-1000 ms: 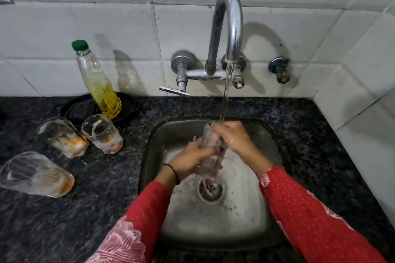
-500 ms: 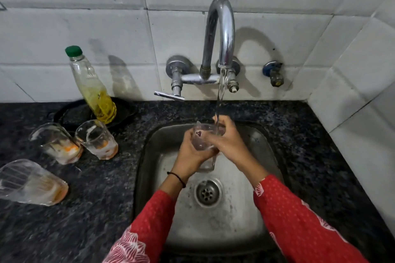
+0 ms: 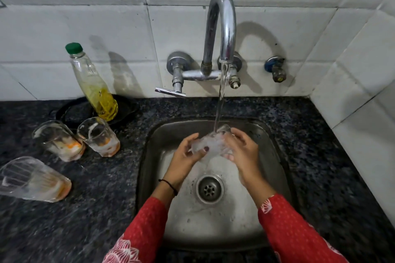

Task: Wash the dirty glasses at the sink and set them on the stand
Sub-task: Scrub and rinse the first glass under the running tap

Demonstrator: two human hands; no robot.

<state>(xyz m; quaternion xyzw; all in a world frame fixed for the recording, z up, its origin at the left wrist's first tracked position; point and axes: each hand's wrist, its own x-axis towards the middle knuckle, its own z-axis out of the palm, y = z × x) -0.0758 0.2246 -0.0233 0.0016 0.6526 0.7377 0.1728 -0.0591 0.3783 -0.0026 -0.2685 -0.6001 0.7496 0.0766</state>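
A clear glass [image 3: 210,142] lies tilted on its side over the steel sink [image 3: 275,156], under the running stream from the tap [image 3: 221,28]. My left hand [image 3: 186,153] grips its left end and my right hand [image 3: 242,151] grips its right end. On the dark counter to the left stand two dirty glasses [image 3: 58,140] [image 3: 99,136] with orange residue. A third, larger dirty glass [image 3: 32,179] sits tilted nearer the counter's left edge. No stand is in view.
A bottle of yellow liquid with a green cap [image 3: 92,83] stands on a black dish [image 3: 70,111] behind the glasses. The tap lever [image 3: 170,92] juts out over the sink's back edge. A small valve [image 3: 275,69] is on the tiled wall. The drain [image 3: 209,188] is open.
The glass has turned from upright to lying sideways between both hands under the water. The camera view has shifted slightly.
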